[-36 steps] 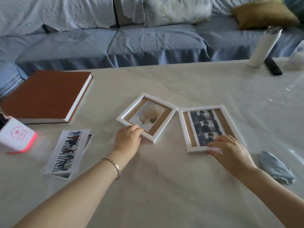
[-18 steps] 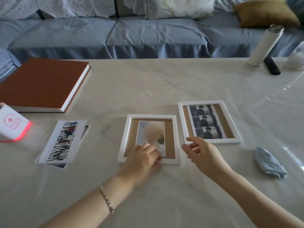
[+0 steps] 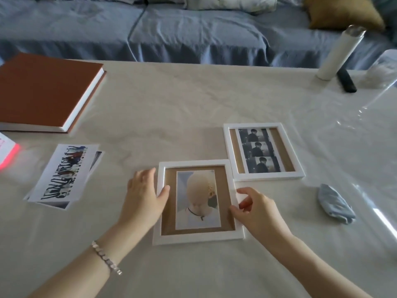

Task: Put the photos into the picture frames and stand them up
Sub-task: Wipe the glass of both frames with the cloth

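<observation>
Two white picture frames lie flat on the table. The near frame (image 3: 197, 238) holds a portrait photo on a brown backing. My left hand (image 3: 144, 196) grips its left edge, thumb on the rim. My right hand (image 3: 256, 209) pinches its right edge between thumb and fingers. The second frame (image 3: 227, 151) lies behind and to the right, holding a strip of three dark photos, and its corner touches the near frame. Loose photos (image 3: 63, 173) lie in a small pile at the left.
A thick brown book (image 3: 45, 91) lies at the far left, a white and red box (image 3: 6, 154) at the left edge. A crumpled blue cloth (image 3: 335, 204) sits right. A white bottle (image 3: 338, 53) and black remote (image 3: 345, 80) stand far right. A blue sofa (image 3: 193, 33) is beyond.
The portrait frame was turned straight and pulled toward me. My right hand left the photo-strip frame and came over to the portrait frame's right edge. My left hand shifted to its left edge.
</observation>
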`<action>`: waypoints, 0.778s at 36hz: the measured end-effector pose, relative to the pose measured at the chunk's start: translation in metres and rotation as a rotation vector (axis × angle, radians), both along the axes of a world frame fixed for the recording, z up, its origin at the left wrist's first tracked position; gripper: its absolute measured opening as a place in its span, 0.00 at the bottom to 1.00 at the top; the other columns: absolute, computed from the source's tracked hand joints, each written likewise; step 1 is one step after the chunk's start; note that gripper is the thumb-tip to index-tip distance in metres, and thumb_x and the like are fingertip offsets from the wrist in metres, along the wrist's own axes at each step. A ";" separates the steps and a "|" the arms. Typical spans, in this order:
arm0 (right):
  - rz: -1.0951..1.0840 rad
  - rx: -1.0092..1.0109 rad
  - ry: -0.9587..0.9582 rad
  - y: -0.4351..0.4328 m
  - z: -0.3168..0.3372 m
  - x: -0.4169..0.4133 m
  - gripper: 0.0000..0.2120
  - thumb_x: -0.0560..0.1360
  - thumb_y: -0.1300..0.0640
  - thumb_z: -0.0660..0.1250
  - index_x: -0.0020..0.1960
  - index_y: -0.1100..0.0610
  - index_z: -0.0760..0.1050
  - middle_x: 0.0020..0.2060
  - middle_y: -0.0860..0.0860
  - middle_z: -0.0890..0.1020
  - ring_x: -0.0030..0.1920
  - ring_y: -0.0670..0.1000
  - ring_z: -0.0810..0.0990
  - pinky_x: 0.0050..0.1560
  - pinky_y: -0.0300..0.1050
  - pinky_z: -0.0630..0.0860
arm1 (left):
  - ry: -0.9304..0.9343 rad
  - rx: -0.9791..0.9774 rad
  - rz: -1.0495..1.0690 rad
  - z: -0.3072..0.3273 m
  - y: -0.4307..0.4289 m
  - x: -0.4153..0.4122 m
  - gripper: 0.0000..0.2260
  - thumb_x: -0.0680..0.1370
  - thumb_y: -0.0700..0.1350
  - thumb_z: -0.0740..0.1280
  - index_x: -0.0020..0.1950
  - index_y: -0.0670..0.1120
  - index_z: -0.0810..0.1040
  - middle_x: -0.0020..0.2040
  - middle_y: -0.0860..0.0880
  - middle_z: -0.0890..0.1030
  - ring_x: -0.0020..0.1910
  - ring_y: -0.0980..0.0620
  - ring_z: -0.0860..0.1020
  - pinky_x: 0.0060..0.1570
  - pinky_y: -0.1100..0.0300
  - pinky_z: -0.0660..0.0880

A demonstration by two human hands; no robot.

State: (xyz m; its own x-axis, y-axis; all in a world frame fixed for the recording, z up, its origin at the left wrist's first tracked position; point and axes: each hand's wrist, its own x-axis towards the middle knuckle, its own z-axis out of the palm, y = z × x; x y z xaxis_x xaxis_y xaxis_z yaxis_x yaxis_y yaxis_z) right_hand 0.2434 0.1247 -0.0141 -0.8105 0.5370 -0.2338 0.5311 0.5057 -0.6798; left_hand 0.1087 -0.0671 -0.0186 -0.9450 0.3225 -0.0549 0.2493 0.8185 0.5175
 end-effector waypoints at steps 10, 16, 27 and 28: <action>-0.253 0.462 -0.146 0.091 0.013 0.061 0.20 0.73 0.55 0.66 0.64 0.55 0.71 0.65 0.55 0.69 0.66 0.57 0.63 0.63 0.51 0.63 | 0.009 -0.055 -0.052 -0.009 0.009 0.006 0.17 0.74 0.37 0.65 0.62 0.34 0.71 0.59 0.37 0.73 0.61 0.37 0.69 0.60 0.48 0.66; -0.256 0.405 -0.213 0.109 0.002 0.075 0.16 0.75 0.57 0.62 0.63 0.55 0.72 0.60 0.56 0.74 0.61 0.59 0.68 0.55 0.50 0.68 | -0.043 -0.090 -0.037 -0.008 0.008 0.006 0.19 0.75 0.40 0.64 0.66 0.36 0.69 0.63 0.38 0.71 0.64 0.38 0.65 0.60 0.45 0.66; -0.283 -0.206 0.228 0.054 0.024 0.032 0.05 0.68 0.58 0.73 0.41 0.56 0.78 0.33 0.48 0.83 0.31 0.43 0.78 0.29 0.30 0.71 | 0.014 -0.044 -0.226 0.000 -0.008 0.008 0.30 0.73 0.55 0.66 0.71 0.42 0.65 0.72 0.44 0.63 0.71 0.46 0.62 0.68 0.50 0.60; -0.262 -0.268 0.235 0.048 0.025 0.027 0.05 0.68 0.58 0.73 0.41 0.56 0.78 0.34 0.49 0.83 0.31 0.43 0.79 0.28 0.29 0.71 | 0.017 -0.078 -0.271 0.001 -0.010 0.009 0.36 0.70 0.64 0.61 0.71 0.43 0.65 0.73 0.47 0.62 0.72 0.48 0.61 0.68 0.50 0.60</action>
State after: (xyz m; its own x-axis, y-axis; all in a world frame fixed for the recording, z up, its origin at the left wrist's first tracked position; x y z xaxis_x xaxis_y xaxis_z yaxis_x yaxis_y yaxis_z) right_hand 0.2707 0.1725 0.0109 -0.7028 0.6771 -0.2184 0.4333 0.1639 -0.8862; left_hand 0.1174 -0.0773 -0.0173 -0.8261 0.5587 -0.0744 0.4721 0.7581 0.4499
